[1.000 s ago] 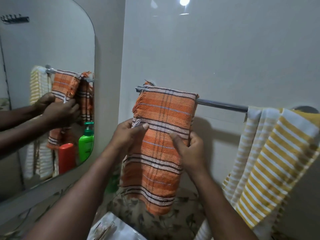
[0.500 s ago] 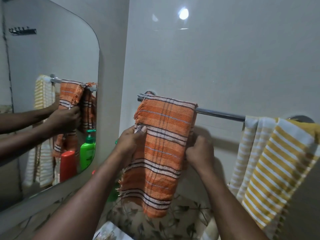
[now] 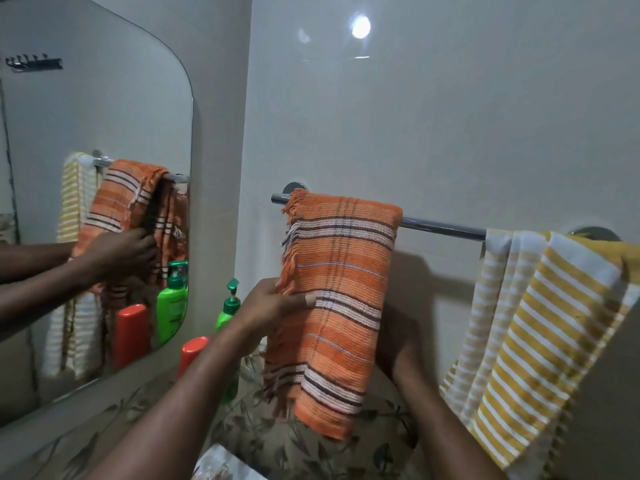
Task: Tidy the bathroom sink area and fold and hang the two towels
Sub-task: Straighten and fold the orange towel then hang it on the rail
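Your orange striped woven towel [image 3: 339, 271] hangs over the left end of the chrome wall bar [image 3: 440, 226]. Your left hand [image 3: 270, 306] pinches its fringed left edge; your right hand [image 3: 398, 344] is behind the right edge, fingers hidden, so I cannot tell its grip.

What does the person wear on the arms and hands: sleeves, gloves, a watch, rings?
Nothing shows. The left forearm and right forearm are bare to the frame edge: no sleeve, watch or bracelet. The left hand has no glove or ring in view. The right hand is mostly hidden behind the orange towel, so its fingers cannot be checked.
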